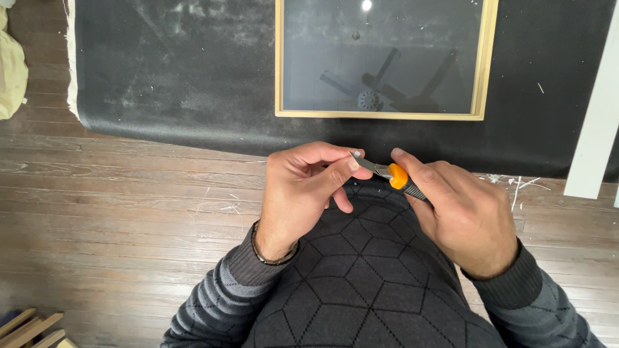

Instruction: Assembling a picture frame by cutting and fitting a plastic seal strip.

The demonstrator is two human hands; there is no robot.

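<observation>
Gripping an orange-tipped utility knife (394, 176), both hands curled: left (302, 190), right (461, 216).

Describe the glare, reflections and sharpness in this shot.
Head view: a bright lamp glare spot sits at the top of the framed glass panel, which also mirrors dark shapes; both hands, left hand and right hand, and the orange-collared knife look sharp; lighting even, shadows soft.
</observation>
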